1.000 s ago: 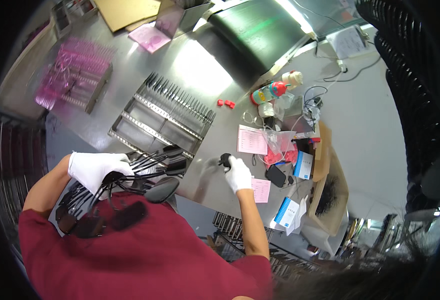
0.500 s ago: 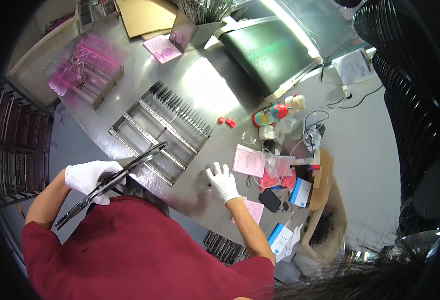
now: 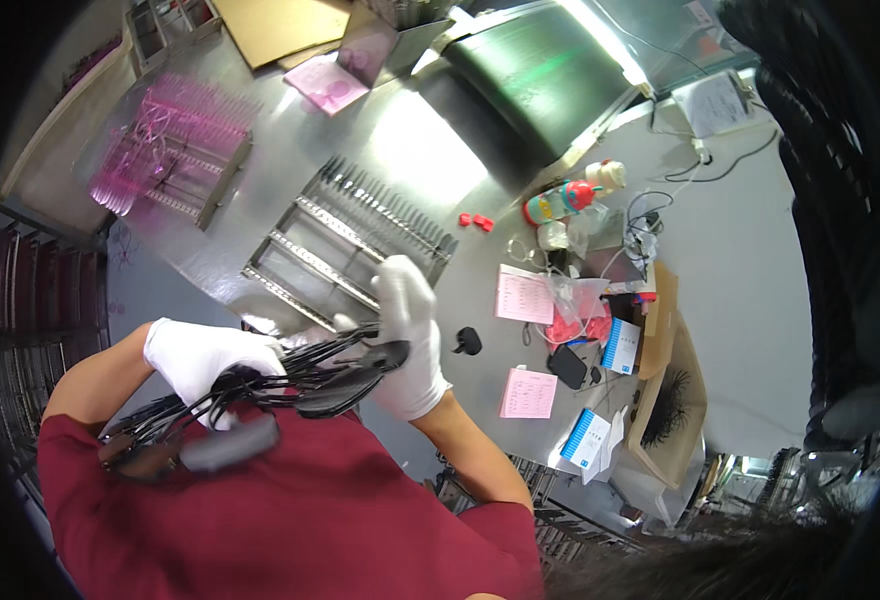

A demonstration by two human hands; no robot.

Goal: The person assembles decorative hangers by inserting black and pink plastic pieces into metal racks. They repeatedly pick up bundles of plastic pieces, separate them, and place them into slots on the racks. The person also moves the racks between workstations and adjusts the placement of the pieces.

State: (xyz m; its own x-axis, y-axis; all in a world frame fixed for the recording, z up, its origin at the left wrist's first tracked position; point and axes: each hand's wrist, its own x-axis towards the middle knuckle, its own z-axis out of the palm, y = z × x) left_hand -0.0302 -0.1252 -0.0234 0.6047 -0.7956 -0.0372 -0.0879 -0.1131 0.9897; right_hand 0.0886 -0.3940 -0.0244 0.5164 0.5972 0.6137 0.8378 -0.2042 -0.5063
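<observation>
My left hand (image 3: 205, 362), in a white glove, is closed around a bundle of thin black strips (image 3: 335, 385) with broader rounded ends, held in front of my body. The strips fan out to both sides of the fist; their exact kind is unclear. At the bundle's right end is my white-gloved right hand (image 3: 410, 335), its fingers stretched upward and blurred, the palm against the strip ends. Just beyond the hands lies a metal rack (image 3: 305, 255) on the steel table, with a row of upright black pieces (image 3: 390, 205) along its far side.
A second rack with pink translucent pieces (image 3: 175, 135) stands at the far left. Red blocks (image 3: 476, 222), a small black object (image 3: 468, 341), pink paper sheets (image 3: 526, 393) and a bottle (image 3: 560, 203) lie or stand rightward. A dark green-black panel (image 3: 535, 90) is at the back.
My right hand has left the tabletop and come to the bundle, baring a small black object there. The bundle has turned flatter and spread, its right end now by my right hand.
</observation>
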